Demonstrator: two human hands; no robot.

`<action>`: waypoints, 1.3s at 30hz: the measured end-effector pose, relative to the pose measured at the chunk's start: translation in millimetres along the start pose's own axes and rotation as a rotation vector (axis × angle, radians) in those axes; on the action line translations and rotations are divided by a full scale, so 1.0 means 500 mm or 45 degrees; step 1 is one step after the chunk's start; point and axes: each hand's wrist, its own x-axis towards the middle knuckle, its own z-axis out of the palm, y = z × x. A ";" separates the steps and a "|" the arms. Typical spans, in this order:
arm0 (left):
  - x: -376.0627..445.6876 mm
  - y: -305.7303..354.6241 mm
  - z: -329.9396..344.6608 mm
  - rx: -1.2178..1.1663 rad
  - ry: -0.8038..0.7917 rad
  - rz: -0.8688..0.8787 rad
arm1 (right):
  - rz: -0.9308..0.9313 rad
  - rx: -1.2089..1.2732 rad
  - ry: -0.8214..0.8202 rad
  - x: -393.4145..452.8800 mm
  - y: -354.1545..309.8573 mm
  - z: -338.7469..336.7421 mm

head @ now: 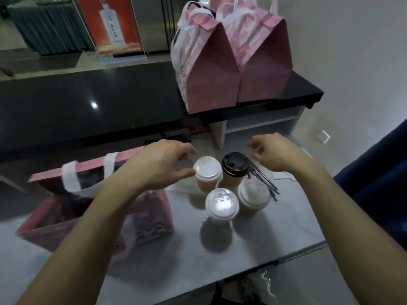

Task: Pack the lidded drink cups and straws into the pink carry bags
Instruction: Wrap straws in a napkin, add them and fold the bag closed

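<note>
Head view: my left hand (163, 164) hovers spread, empty, thumb nearly at the white-lidded cup (207, 172). My right hand (274, 154) hangs loosely curled, empty, beyond the black-lidded cup (235, 166) and straws (264, 183). Four cups stand crowded, open pink bag (88, 208) just left. Risk: lifting one could knock its neighbours; bag sides look floppy.

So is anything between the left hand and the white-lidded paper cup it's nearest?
Nothing visible: the left hand hovers open beside the white-lidded paper cup, thumb and fingers either side of a bare gap.
</note>
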 end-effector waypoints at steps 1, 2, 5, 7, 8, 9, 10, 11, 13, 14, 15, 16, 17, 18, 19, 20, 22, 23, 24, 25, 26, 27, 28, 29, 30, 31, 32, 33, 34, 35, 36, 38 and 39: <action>0.027 0.020 0.022 0.008 0.000 -0.034 | 0.025 -0.002 -0.023 0.018 0.048 0.018; 0.051 0.037 0.043 0.009 -0.002 -0.073 | 0.053 0.001 -0.053 0.034 0.092 0.041; 0.105 0.087 0.102 -0.019 -0.010 -0.198 | 0.116 0.044 -0.175 0.071 0.195 0.121; 0.120 0.117 0.133 -0.057 -0.003 -0.280 | 0.117 0.080 -0.229 0.086 0.230 0.175; 0.125 0.131 0.146 -0.080 0.011 -0.318 | 0.108 0.090 -0.245 0.092 0.239 0.200; 0.129 0.143 0.157 -0.106 0.028 -0.350 | 0.099 0.100 -0.260 0.097 0.242 0.222; 0.133 0.152 0.166 -0.128 0.041 -0.377 | 0.094 0.104 -0.276 0.101 0.243 0.243; 0.139 0.162 0.174 -0.144 0.047 -0.401 | 0.094 0.109 -0.290 0.104 0.243 0.261; 0.151 0.176 0.184 -0.169 0.054 -0.448 | 0.096 0.128 -0.305 0.107 0.244 0.289; 0.155 0.180 0.186 -0.181 0.057 -0.458 | 0.104 0.144 -0.308 0.108 0.243 0.297; 0.161 0.186 0.189 -0.186 0.055 -0.463 | 0.116 0.172 -0.308 0.111 0.247 0.301; 0.166 0.191 0.193 -0.191 0.055 -0.467 | 0.136 0.209 -0.304 0.114 0.254 0.302; 0.171 0.196 0.196 -0.197 0.060 -0.472 | 0.157 0.246 -0.296 0.116 0.262 0.302; 0.175 0.201 0.199 -0.207 0.068 -0.479 | 0.179 0.279 -0.285 0.116 0.270 0.301; 0.179 0.206 0.202 -0.218 0.078 -0.485 | 0.193 0.310 -0.267 0.115 0.279 0.298; 0.183 0.211 0.205 -0.225 0.090 -0.490 | 0.203 0.344 -0.249 0.113 0.286 0.293; 0.193 0.221 0.212 -0.229 0.120 -0.497 | 0.218 0.435 -0.220 0.108 0.302 0.278; 0.200 0.228 0.216 -0.240 0.148 -0.506 | 0.221 0.488 -0.202 0.105 0.310 0.271; 0.208 0.235 0.219 -0.267 0.189 -0.520 | 0.221 0.547 -0.177 0.103 0.318 0.263; 0.218 0.242 0.225 -0.311 0.239 -0.536 | 0.215 0.627 -0.146 0.102 0.325 0.255; 0.231 0.251 0.231 -0.370 0.289 -0.552 | 0.201 0.739 -0.122 0.100 0.331 0.246; 0.246 0.260 0.239 -0.445 0.333 -0.569 | 0.172 0.874 -0.111 0.098 0.336 0.235; 0.263 0.270 0.247 -0.537 0.366 -0.590 | 0.128 1.007 -0.117 0.095 0.337 0.223; 0.281 0.281 0.254 -0.644 0.383 -0.619 | 0.072 1.115 -0.129 0.091 0.338 0.211; 0.299 0.292 0.261 -0.753 0.381 -0.652 | 0.015 1.190 -0.137 0.087 0.335 0.198; 0.316 0.301 0.268 -0.854 0.363 -0.676 | -0.033 1.246 -0.139 0.084 0.332 0.186; 0.330 0.309 0.273 -0.940 0.336 -0.687 | -0.073 1.299 -0.137 0.082 0.328 0.176; 0.342 0.316 0.278 -1.008 0.308 -0.686 | -0.105 1.356 -0.136 0.079 0.325 0.167; 0.350 0.322 0.282 -1.050 0.288 -0.681 | -0.133 1.404 -0.133 0.077 0.323 0.161; 0.357 0.328 0.286 -1.076 0.284 -0.678 | -0.155 1.435 -0.125 0.074 0.322 0.156; 0.361 0.334 0.289 -1.096 0.301 -0.678 | -0.172 1.451 -0.113 0.071 0.322 0.154; 0.370 0.343 0.296 -1.141 0.369 -0.684 | -0.189 1.477 -0.087 0.066 0.324 0.156; 0.373 0.346 0.300 -1.165 0.397 -0.683 | -0.190 1.490 -0.077 0.064 0.327 0.158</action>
